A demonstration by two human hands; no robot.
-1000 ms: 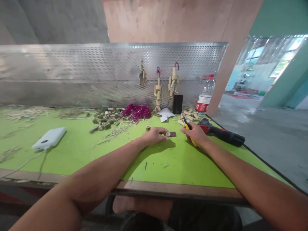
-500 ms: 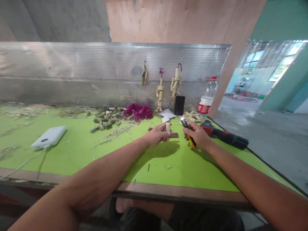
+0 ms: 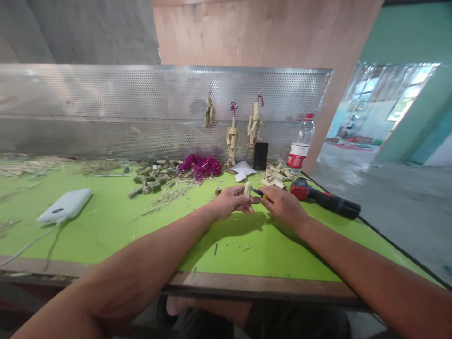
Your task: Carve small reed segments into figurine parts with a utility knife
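Between the thumb and fingers of my left hand (image 3: 231, 201) stands a short pale piece of peeled stick (image 3: 247, 189), held upright above the green table top. My right hand (image 3: 285, 205) is closed round a yellow and black utility knife (image 3: 259, 193). Its dark front end points left, close beside the stick piece; whether it touches I cannot tell. Most of the knife's handle is hidden under my fingers. A small cut ring of stick (image 3: 218, 191) lies behind my left wrist.
Behind my hands are a pile of peeled stick pieces (image 3: 277, 176), purple string (image 3: 201, 168), bark-covered pieces (image 3: 150, 183) and a black phone-like slab (image 3: 260, 156). Jointed wooden figures (image 3: 232, 139) hang at the perforated panel. A power drill (image 3: 326, 200) lies right, a bottle (image 3: 299, 150) behind, a white power bank (image 3: 65, 206) left.
My right hand has moved left and turned, bringing the knife from apart to right beside the stick piece. My left hand keeps its hold. The whole view has shifted slightly.
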